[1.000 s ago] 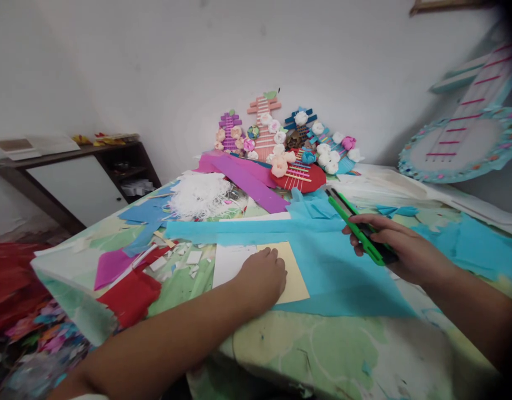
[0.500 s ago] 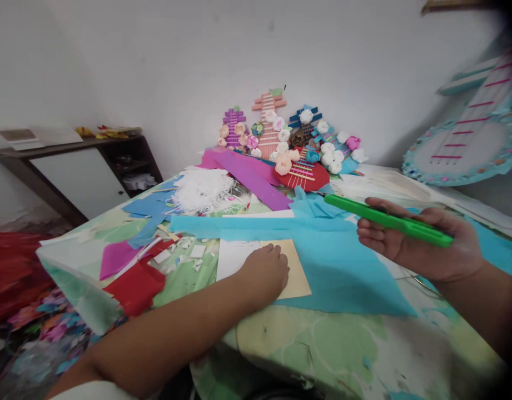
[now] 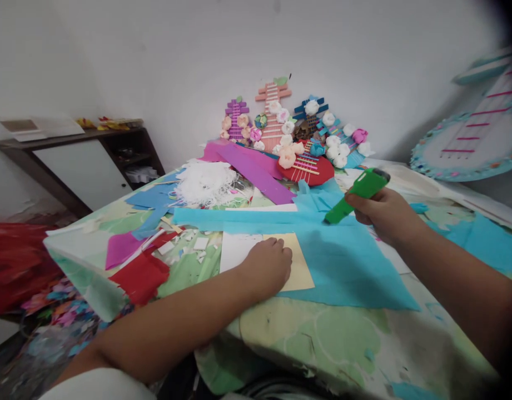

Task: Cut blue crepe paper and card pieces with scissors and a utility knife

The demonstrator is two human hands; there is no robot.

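Observation:
My right hand (image 3: 389, 214) is raised over the blue crepe paper, its fingers wrapped round a green utility knife (image 3: 358, 195). The knife slants with its lower end down to the left, over the paper; whether the blade is out I cannot tell. My left hand (image 3: 269, 268) rests with curled fingers on a pale yellow card (image 3: 302, 272), pressing it down. The card lies on the sheet of blue crepe paper (image 3: 347, 278), beside a white sheet of paper (image 3: 234, 253). Behind them a folded strip of blue crepe paper (image 3: 239, 218) runs across.
Paper guitar shapes with flowers, such as a red one (image 3: 318, 171), stand against the wall. White shredded strips (image 3: 205, 183), a purple strip (image 3: 256, 173), red paper (image 3: 141, 278) and white scraps cover the table's left side. A large blue-trimmed guitar shape (image 3: 451, 150) leans at right.
My right hand has turned over from palm up and moved left, closing round the utility knife, which now points down-left. My left hand stays on the card. The view has shifted slightly.

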